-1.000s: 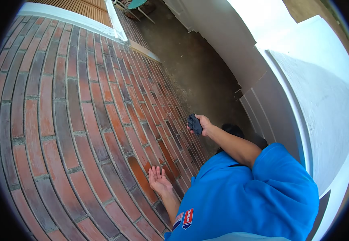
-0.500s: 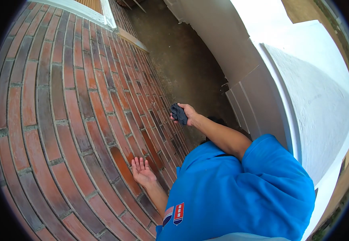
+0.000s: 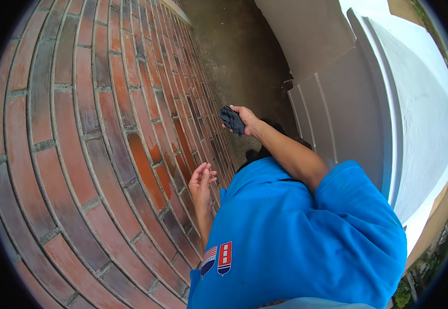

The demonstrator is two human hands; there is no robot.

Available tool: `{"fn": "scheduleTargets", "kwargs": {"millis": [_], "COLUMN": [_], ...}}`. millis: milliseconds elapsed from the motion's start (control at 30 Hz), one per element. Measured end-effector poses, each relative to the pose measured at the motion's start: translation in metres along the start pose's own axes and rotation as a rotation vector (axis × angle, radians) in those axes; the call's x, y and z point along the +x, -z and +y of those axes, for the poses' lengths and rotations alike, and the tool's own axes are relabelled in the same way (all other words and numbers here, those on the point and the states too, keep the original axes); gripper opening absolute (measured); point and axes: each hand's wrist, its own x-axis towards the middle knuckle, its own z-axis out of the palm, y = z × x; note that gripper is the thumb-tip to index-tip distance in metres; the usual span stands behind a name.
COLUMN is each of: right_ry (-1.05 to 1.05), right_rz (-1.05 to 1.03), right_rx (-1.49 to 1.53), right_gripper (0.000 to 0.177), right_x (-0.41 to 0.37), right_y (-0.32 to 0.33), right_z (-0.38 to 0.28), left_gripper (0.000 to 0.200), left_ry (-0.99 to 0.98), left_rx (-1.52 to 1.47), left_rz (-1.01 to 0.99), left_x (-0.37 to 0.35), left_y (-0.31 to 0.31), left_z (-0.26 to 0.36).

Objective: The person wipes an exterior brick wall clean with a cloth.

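My right hand (image 3: 244, 120) is closed around a crumpled dark grey cloth (image 3: 233, 120), held out in front of my waist, apart from the brick wall. My left hand (image 3: 202, 184) is raised close to the wall, its fingers loosely bent and apart, with nothing visible in them. Beside it, the brick wall (image 3: 87, 175) has a glossy, darker orange wet patch (image 3: 145, 167) spread over several bricks, with drip-like edges.
A white and grey wall (image 3: 337, 98) with a raised ledge curves along my right. Between the two walls runs a narrow, dull brown floor (image 3: 234, 56). A dark shoe (image 3: 251, 154) shows below my waist. Greenery (image 3: 403, 293) appears at the lower right.
My left hand has turned from palm-up with fingers extended to upright with bent fingers. The wet patch covers more bricks. The cloth stays in my right hand; the view has shifted.
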Motion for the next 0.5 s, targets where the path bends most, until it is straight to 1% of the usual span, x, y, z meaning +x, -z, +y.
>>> {"fn": "scheduleTargets", "kwargs": {"millis": [67,167,400,500], "right_ry": [-0.025,-0.054,0.058,0.105], "right_rz": [-0.034,-0.026,0.185,0.202], "right_rx": [-0.038,-0.101,0.075,0.121], "right_gripper": [0.035,0.036,0.032,0.028], "right_x": [-0.002,-0.005,-0.031,-0.049], "right_y": [0.0,0.01,0.066,0.088], "right_z": [0.016,0.043,0.103,0.131], "left_gripper": [0.037,0.037,0.035,0.033], "left_ry": [0.003,0.036,0.103,0.12], "left_rx": [-0.005,0.004,-0.012,-0.03], "left_rz": [0.004,0.028,0.002,-0.04], "left_x": [-0.006,-0.018,-0.042,-0.05], "left_y": [0.011,0.023,0.044,0.049], "left_z": [-0.011,-0.02,-0.063,-0.084]}}
